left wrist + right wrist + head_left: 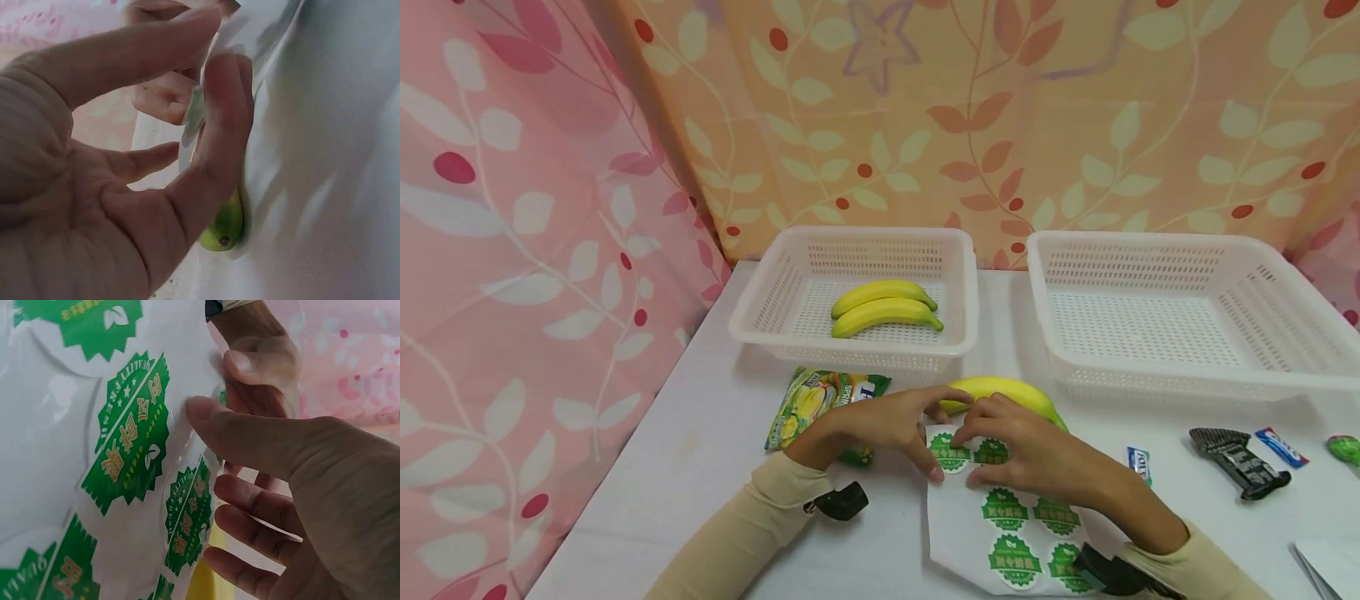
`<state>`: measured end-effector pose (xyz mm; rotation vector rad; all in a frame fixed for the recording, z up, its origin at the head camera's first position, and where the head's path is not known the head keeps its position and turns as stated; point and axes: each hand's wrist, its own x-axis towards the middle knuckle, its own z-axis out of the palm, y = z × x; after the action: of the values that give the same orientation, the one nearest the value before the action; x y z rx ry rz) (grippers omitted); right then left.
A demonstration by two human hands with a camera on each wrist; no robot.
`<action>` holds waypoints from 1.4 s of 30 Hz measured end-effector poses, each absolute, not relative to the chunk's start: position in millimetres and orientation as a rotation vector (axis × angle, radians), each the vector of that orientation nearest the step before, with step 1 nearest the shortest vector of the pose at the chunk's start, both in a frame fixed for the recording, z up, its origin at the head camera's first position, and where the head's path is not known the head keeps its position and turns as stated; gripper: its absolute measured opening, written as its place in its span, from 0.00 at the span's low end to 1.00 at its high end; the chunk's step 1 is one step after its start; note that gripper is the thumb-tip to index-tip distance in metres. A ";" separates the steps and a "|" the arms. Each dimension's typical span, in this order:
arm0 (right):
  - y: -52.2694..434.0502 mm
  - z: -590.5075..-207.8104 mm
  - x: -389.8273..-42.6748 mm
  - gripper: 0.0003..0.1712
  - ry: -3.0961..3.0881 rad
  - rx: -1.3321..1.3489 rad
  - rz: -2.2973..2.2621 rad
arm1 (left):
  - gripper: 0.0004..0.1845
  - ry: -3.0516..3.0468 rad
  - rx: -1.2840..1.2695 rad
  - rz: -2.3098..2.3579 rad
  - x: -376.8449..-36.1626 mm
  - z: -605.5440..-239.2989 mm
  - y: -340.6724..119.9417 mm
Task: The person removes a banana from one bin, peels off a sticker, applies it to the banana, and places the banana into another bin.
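Note:
A white sheet of round green stickers (958, 525) lies in front of the person, its upper edge between both hands. My left hand (883, 425) pinches that edge between thumb and forefinger; in the left wrist view the sheet is seen nearly edge-on. From the other side my right hand (1037, 454) holds the sheet, thumb on the printed face and fingers at the edge. In the right wrist view, green stickers (134, 431) show up close beside the thumb. Just beyond the fingertips lies a yellow banana (1011, 390), partly covered by the hands.
Behind stand two white plastic baskets, the left basket (850, 350) with two bananas (887, 315) inside, the right basket (1150, 375) at the back right. A green-yellow snack packet (808, 408) lies by the left wrist. Small wrapped items, including a black wrapper (1240, 467), lie right.

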<state>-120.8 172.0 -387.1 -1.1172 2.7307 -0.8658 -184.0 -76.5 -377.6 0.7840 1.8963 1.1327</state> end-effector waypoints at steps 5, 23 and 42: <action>171.3 -389.1 -121.7 0.12 2.736 -1.105 -0.851 | 0.55 1.861 0.815 1.114 -184.9 -377.7 -76.9; 193.8 -378.4 -134.8 0.04 2.957 -1.469 -1.072 | 0.40 2.411 0.907 0.728 -160.6 -367.9 -69.1; 196.9 -378.5 -137.6 0.14 2.949 -1.433 -1.149 | 0.25 2.221 0.598 1.586 -166.7 -383.3 -55.5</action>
<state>-137.6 196.9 -378.5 -1.4333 2.9485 -1.1493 -166.7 -55.5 -383.3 0.5982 2.2209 1.5856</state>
